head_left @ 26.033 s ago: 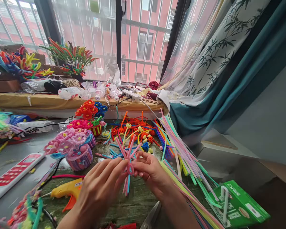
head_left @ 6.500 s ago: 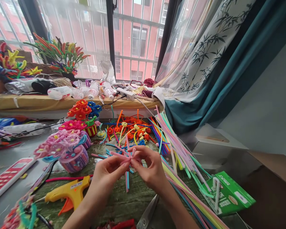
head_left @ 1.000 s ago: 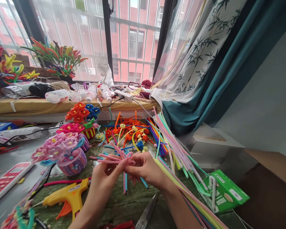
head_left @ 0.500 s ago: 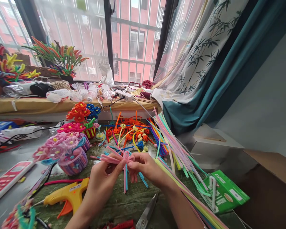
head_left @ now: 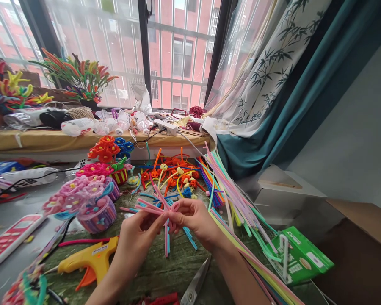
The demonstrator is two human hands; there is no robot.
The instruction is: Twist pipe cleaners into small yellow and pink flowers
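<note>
My left hand (head_left: 139, 235) and my right hand (head_left: 193, 220) meet over the green table and pinch a bundle of pink pipe cleaners (head_left: 154, 206) with a small pink loop at the pinch. Loose pink ends fan up and left from my fingers. A pink and a blue stem (head_left: 167, 242) hang down below them. Both hands are closed on the bundle.
A yellow glue gun (head_left: 89, 262) lies left of my forearm and scissors (head_left: 195, 284) lie near my right wrist. Pink pipe-cleaner flower pots (head_left: 97, 205) stand left. A long sheaf of pastel pipe cleaners (head_left: 241, 212) and a green box (head_left: 300, 260) lie right. A cluttered windowsill (head_left: 82, 135) runs behind.
My hands have stayed in place over the last second. The pink ends have shifted slightly and now fan more upward, as my fingers work at the loop.
</note>
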